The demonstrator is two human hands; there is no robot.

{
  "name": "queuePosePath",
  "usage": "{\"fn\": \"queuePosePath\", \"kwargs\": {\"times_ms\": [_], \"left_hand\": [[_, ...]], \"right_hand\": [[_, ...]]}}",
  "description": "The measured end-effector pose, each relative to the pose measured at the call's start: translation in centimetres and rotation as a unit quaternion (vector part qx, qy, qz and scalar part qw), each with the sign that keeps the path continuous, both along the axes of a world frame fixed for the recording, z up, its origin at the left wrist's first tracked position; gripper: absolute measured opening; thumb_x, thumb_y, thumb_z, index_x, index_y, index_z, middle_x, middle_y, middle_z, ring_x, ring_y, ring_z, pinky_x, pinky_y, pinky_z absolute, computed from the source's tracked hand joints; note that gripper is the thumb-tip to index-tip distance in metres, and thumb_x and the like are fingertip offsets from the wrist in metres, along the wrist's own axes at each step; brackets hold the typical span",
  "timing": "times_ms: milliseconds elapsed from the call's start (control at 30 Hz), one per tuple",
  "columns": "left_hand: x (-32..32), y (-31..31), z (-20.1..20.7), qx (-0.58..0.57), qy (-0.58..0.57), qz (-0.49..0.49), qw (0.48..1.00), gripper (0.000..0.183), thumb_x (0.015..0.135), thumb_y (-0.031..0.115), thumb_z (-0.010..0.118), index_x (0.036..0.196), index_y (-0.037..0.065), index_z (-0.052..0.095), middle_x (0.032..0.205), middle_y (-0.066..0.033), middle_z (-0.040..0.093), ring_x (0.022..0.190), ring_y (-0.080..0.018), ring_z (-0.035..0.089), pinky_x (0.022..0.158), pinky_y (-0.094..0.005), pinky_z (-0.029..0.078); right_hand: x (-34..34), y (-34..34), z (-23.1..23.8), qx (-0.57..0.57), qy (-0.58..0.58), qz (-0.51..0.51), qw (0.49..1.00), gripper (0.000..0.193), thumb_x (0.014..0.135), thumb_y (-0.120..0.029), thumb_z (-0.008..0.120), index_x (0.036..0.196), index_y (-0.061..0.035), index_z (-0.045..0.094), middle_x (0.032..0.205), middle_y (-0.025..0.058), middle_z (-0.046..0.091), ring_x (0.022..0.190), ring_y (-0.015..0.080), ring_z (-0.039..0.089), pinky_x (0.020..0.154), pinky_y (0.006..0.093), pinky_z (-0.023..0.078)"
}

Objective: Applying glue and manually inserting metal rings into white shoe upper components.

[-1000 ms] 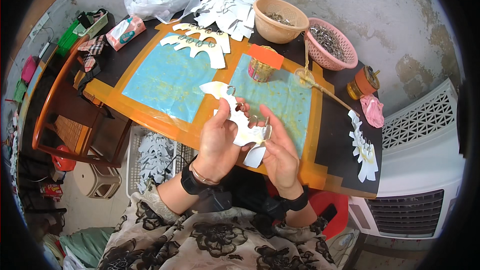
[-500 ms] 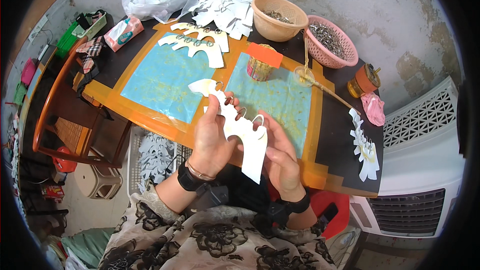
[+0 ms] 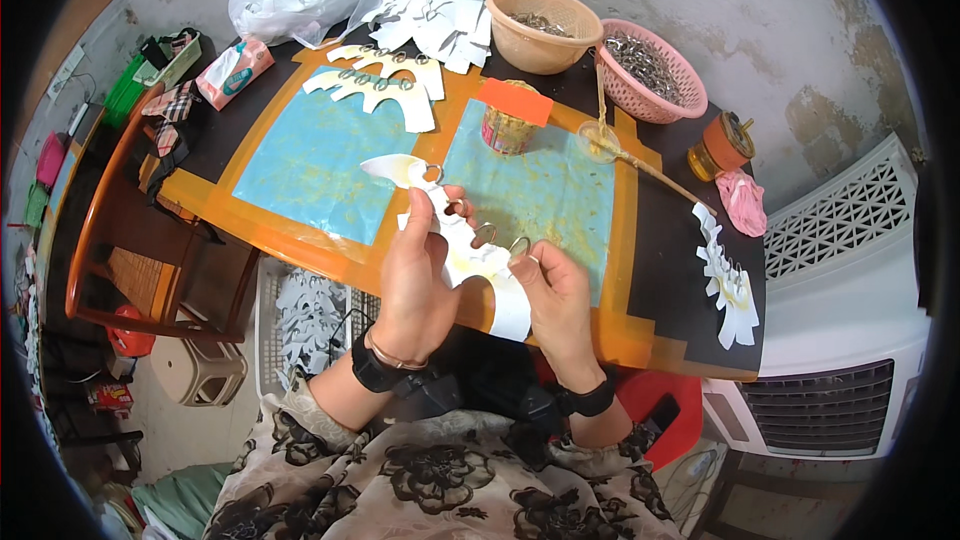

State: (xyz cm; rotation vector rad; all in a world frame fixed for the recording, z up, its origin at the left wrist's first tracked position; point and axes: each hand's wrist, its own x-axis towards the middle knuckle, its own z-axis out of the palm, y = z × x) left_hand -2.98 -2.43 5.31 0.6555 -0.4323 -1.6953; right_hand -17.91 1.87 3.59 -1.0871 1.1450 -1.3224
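My left hand (image 3: 412,290) grips a white scalloped cut-out strip (image 3: 478,262) above the near edge of the table, thumb on top and fingers beneath. Several metal rings stand along the strip's upper edge, and yellowish smears show around them. With thumb and fingertips, my right hand (image 3: 562,302) pinches the rightmost metal ring (image 3: 520,245) at the strip's right end. Beyond my hands, a tub of yellow paste (image 3: 508,132) carries an orange card (image 3: 515,100) on its rim. Two similar strips with rings (image 3: 385,95) lie at the far left of the blue sheets.
Blue sheets (image 3: 310,165) are taped to the table with orange tape. Behind stand a peach basket (image 3: 545,35) and a pink basket (image 3: 660,110) of metal parts, beside stacked white cut-outs (image 3: 440,15). A paste-coated stick (image 3: 660,180) and finished-looking strips (image 3: 730,290) lie right.
My right hand has shifted from supporting the strip's right end to pinching the rightmost ring. The strip has tilted slightly; my left hand keeps its hold.
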Motion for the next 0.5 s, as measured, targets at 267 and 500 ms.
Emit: {"fn": "queuePosePath", "kwargs": {"times_ms": [267,500], "left_hand": [[0.5,-0.1,-0.4,0.033,0.022,-0.048,0.998,0.038,0.111,0.048,0.05,0.122,0.012,0.058,0.102,0.0023,0.058,0.09,-0.0145,0.052,0.082,-0.0311,0.045],[0.7,-0.5,0.7,0.086,-0.019,-0.004,0.996,0.043,0.111,0.05,0.049,0.124,0.011,0.061,0.102,0.0008,0.058,0.089,-0.0156,0.053,0.086,-0.0347,0.046]], "right_hand": [[0.2,0.6,-0.5,-0.11,0.131,-0.047,0.984,0.045,0.107,-0.038,0.064,0.084,-0.0008,0.055,0.071,-0.0049,0.04,0.069,0.0051,0.035,0.058,0.0251,0.031],[-2.0,0.5,0.5,-0.031,-0.065,0.0,0.997,0.091,0.103,-0.079,0.018,0.106,0.0013,0.061,0.083,0.0061,0.062,0.069,0.014,0.059,0.062,0.026,0.046]]}}
